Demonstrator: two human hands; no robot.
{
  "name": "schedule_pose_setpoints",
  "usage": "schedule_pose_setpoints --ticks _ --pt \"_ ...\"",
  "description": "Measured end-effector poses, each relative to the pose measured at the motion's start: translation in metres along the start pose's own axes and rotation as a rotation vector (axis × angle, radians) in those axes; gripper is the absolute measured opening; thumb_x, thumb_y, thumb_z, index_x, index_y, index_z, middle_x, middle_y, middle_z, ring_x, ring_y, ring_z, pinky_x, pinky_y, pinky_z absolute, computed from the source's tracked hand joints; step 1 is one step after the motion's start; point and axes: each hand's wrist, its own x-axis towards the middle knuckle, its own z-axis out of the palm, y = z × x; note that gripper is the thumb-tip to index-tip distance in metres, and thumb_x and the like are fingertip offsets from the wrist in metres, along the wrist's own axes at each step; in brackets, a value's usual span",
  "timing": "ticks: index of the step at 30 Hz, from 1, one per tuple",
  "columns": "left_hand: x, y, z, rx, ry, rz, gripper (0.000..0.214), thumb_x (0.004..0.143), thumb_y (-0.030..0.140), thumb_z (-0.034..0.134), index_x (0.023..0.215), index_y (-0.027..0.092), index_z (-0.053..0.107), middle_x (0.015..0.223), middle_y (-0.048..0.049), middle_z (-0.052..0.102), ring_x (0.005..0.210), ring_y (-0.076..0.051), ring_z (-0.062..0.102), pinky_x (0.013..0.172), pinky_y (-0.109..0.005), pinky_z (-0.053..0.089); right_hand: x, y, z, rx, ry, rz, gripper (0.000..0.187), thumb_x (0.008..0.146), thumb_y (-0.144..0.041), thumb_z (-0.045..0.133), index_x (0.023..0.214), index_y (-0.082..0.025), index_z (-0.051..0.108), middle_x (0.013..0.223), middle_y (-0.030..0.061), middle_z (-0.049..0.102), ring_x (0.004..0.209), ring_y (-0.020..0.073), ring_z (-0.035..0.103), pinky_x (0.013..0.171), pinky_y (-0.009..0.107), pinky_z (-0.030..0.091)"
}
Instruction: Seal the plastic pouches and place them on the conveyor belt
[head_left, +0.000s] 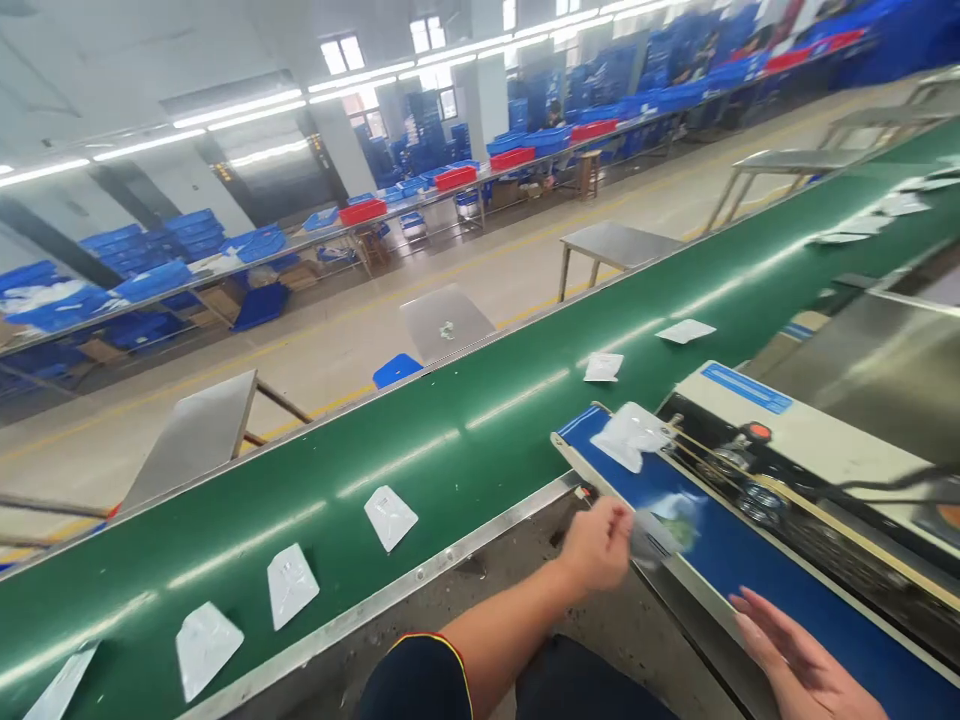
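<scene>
The fingers (619, 517) of my left hand (596, 548) curl inward, tips at the near edge of a blurred clear pouch (681, 525) (something green shows inside); whether they grip it, I can't tell. Those of my right hand (810, 660) are spread open with nothing visible in them, beside the blue belt. Largest around me is the green conveyor (517, 430), running slantwise past in front. To my right stands the cream-topped machine (814, 435), and along its near side lies the narrower blue belt (765, 570). My blurred pouch sits partly over that belt's near rail. A white pouch (628, 437) rests near the belt's far end. Pale packets (391, 517) lie scattered along the green conveyor. Smallest is the machine's red button (759, 431).
</scene>
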Motion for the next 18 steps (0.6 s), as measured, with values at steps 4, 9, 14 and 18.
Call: schedule_pose_setpoints --ticks 4,9,14,18 --pt "-0.015 0.031 0.087 -0.187 -0.297 -0.043 0.048 0.109 0.063 0.058 0.122 0.02 0.076 0.079 -0.0024 0.069 0.066 -0.017 0.051 0.07 -0.03 0.048 -0.017 -0.024 -0.015 0.008 0.195 0.038 0.071 0.053 -0.087 0.08 0.094 -0.03 0.086 0.113 0.0128 0.084 0.119 0.048 0.075 0.089 0.046 0.069" --pt "-0.015 0.043 0.154 -0.304 -0.556 -0.148 0.062 0.099 0.076 0.065 0.113 0.017 0.076 0.085 -0.0037 0.069 0.067 -0.014 0.049 0.067 -0.029 0.041 -0.029 0.012 -0.057 0.148 0.438 0.065 0.062 0.058 -0.086 0.078 0.079 -0.027 0.081 0.096 0.0134 0.083 0.105 0.0438 0.078 0.079 0.038 0.066" --pt "-0.002 0.048 0.206 -0.019 -0.802 -0.08 0.056 0.099 0.066 0.06 0.066 0.021 0.058 0.063 0.0033 0.043 0.065 -0.014 0.035 0.064 -0.03 0.027 -0.037 0.068 -0.088 0.433 0.539 0.202 0.071 0.061 -0.083 0.083 0.092 -0.02 0.086 0.1 0.014 0.084 0.101 0.0402 0.079 0.073 0.034 0.067" --pt "-0.006 0.057 0.268 0.057 -0.814 -0.099 0.059 0.095 0.06 0.068 0.055 0.023 0.044 0.059 0.0047 0.032 0.065 -0.014 0.03 0.064 -0.03 0.026 -0.032 0.102 -0.113 0.638 0.776 0.364 0.073 0.055 -0.076 0.088 0.096 -0.016 0.086 0.096 0.0152 0.083 0.089 0.0361 0.079 0.064 0.032 0.064"
